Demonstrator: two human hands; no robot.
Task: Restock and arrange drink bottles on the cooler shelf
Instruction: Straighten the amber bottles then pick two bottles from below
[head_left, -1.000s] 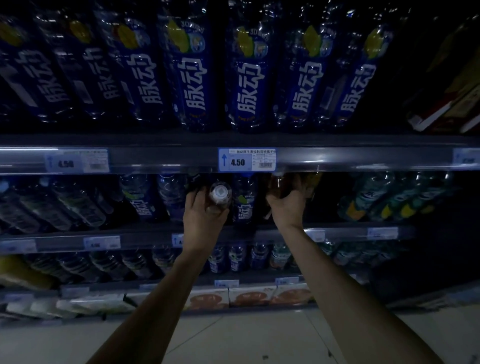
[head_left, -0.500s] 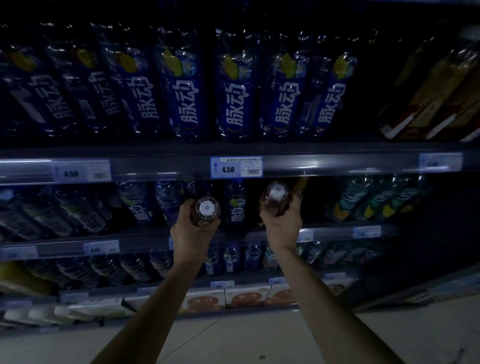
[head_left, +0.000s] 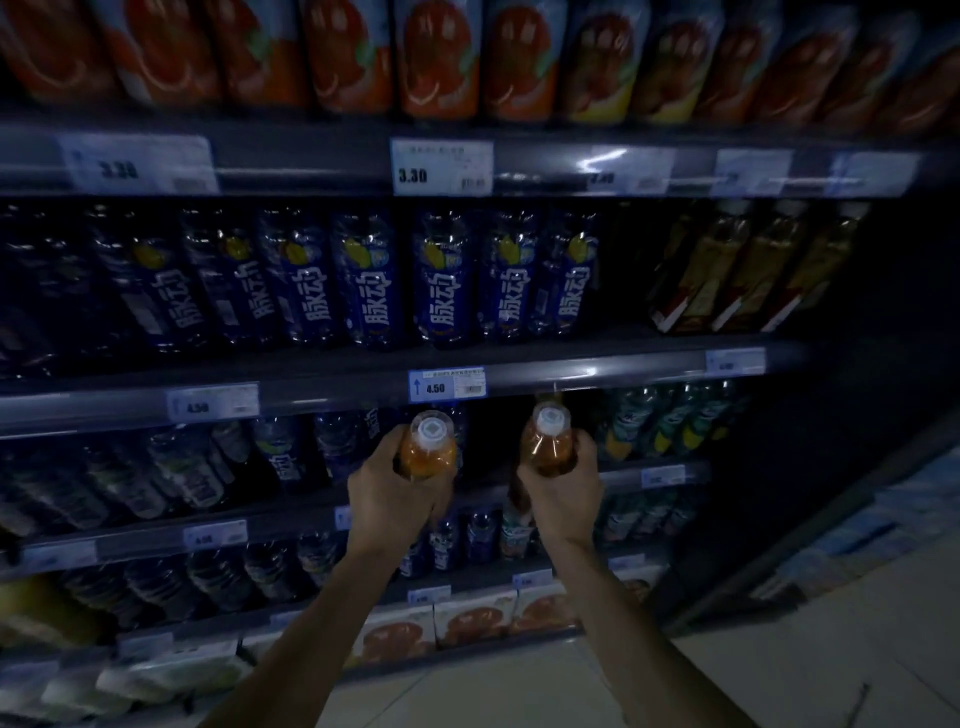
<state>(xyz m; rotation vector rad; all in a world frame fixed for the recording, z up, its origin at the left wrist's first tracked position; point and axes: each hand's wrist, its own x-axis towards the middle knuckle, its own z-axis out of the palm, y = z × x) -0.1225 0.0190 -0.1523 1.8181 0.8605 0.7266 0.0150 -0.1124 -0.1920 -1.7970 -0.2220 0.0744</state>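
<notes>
Both hands are wrapped tight — the left hand (head_left: 390, 493) around one orange bottle (head_left: 429, 451), the right hand (head_left: 563, 496) around another bottle (head_left: 545, 448) — up by the dark shelf gap (head_left: 493, 431), and they look full, heavy and smooth, so hold the middle.

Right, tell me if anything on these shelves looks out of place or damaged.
Nothing looks spilled or damaged. The only oddity is a dark gap in the blue bottle row, right of it. Each hand, left and right, holds an orange drink bottle.
</notes>
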